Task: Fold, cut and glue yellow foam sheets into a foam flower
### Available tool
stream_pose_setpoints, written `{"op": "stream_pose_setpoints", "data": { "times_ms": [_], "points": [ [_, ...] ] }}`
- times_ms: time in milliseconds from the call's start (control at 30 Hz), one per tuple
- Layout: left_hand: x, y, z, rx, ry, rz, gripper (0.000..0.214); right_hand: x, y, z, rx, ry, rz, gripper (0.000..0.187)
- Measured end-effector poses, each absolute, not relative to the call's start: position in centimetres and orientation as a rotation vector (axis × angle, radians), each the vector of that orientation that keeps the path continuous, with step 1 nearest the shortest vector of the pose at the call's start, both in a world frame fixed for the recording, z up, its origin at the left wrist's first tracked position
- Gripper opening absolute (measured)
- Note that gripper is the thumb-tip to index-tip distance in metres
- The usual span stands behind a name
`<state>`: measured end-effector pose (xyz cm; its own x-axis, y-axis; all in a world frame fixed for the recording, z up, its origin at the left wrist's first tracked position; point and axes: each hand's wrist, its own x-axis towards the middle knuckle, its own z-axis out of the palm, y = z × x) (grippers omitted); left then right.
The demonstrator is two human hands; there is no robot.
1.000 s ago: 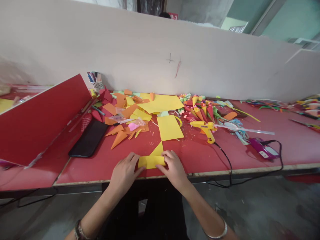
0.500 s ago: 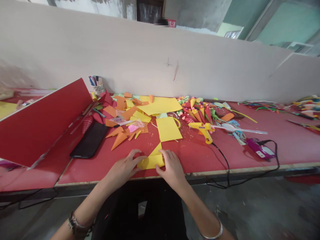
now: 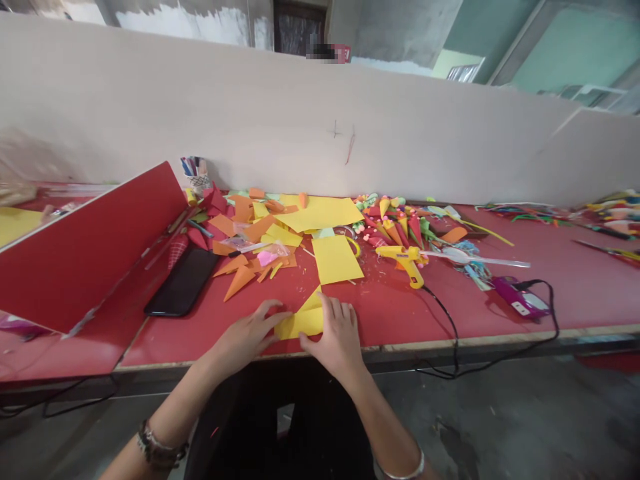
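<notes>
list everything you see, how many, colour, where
small paper: 1 or more, yellow, at both hands
paper sheet: 1, yellow, beyond the hands
large sheet: 1, yellow, near the wall
paper scraps: many, mostly orange, centre-left
little cones: many, mixed, back centre
glue gun: 1, yellow, right of centre
glue stick: 1, clear, at gun's rear
phone: 1, black, left
board: 1, red, far left
pen cup: 1, patterned, back left
socket box: 1, purple, right
clutter: uncountable, mixed, back right
tabletop: 1, red, across view
wall: 1, whitish, behind tabletop
left hand: 1, paper's left end
right hand: 1, paper's right end
</notes>
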<state>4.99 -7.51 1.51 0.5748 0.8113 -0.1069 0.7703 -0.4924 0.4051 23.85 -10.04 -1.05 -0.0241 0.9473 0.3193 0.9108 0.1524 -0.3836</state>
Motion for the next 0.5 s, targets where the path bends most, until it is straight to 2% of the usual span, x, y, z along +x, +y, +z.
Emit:
{"op": "stream_pose_setpoints", "data": {
  "times_ms": [200, 500],
  "points": [
    [4.5, -7.2, 1.3, 2.420, 1.191, 0.167, 0.041, 26.9, -10.3, -1.1, -1.753, -1.922, 0.096, 0.063],
    [4.4, -7.3, 1.3, 2.387, 1.169, 0.211, 0.040, 28.4, -9.9, -0.6, -1.586, -1.949, 0.279, 0.050]
  ]
}}
